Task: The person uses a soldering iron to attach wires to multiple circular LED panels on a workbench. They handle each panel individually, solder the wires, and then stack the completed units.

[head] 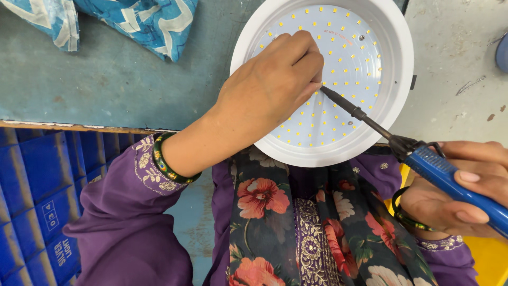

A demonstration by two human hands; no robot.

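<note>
Round white LED light panel (338, 79) sits on the grey counter (106, 79), at its near edge. Left hand (270, 87) rests on the panel, fingers curled together, fingertips pressed to the board. Right hand (460, 196) grips the blue-handled soldering iron (423, 159), tip right beside the left fingertips.

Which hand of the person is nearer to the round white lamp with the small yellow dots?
The left hand. It rests on the round white lamp, over its dotted board. The right hand is off the lamp, below its right rim, holding the blue soldering iron.
</note>
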